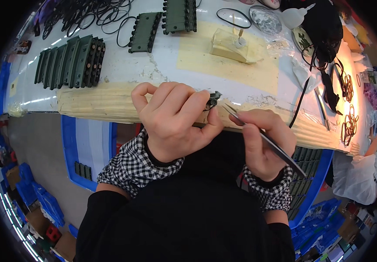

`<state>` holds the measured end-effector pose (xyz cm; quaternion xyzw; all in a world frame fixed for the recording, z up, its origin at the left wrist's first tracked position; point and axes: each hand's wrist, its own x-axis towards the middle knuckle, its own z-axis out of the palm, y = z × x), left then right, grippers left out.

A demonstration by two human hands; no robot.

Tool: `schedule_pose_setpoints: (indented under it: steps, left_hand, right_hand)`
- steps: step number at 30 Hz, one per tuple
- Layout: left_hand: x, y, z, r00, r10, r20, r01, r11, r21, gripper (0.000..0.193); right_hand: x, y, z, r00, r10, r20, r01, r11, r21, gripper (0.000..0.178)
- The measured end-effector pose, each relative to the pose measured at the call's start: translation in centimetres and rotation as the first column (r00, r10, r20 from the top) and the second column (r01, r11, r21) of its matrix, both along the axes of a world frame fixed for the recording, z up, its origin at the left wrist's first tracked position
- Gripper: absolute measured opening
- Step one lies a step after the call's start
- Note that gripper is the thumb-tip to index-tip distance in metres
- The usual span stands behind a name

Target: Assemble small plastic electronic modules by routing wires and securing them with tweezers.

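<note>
My left hand [166, 122] is closed near the table's front edge. Its thumb and fingers pinch a small dark green part [213, 100] with round, wheel-like bits on its side; most of it is hidden by the fingers. Just to the right, my right hand [269, 139] grips metal tweezers [284, 156] like a pen. The tips point up and left toward the green part, with a small gap between. Whether anything sits between the tips is too small to tell.
Dark green ribbed pieces [68, 63] stand in a row at left, with another piece [146, 32] farther back. Beyond my hands sits a tape-covered block [230, 48]. Black loops [81, 17] lie far left. Other tweezers [322, 109] rest at right. Blue trays [69, 150] flank my lap.
</note>
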<state>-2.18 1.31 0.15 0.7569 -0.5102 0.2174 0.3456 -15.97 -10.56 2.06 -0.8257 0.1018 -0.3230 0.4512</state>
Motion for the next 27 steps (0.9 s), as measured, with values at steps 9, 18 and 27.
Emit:
schedule_pose_setpoints:
  steps: [9, 18, 27]
  left_hand:
    - [3.4, -2.5, 1.9, 0.994, 0.030, 0.106, -0.022, 0.997, -0.071, 0.020]
    - [4.3, -3.2, 1.0, 0.997, 0.041, 0.073, -0.032, 0.992, -0.120, 0.019]
    - [4.1, -3.1, 0.9, 1.000, -0.016, 0.024, 0.019, 0.989, -0.149, 0.020]
  right_hand:
    - [4.9, -5.5, 2.8, 0.958, -0.275, 0.078, 0.281, 0.852, -0.443, 0.008]
    - [8.3, -6.9, 1.6, 0.970, -0.242, 0.020, 0.208, 0.782, -0.588, 0.015]
    - [6.6, -3.8, 2.7, 0.992, -0.096, 0.086, 0.074, 0.971, 0.226, 0.007]
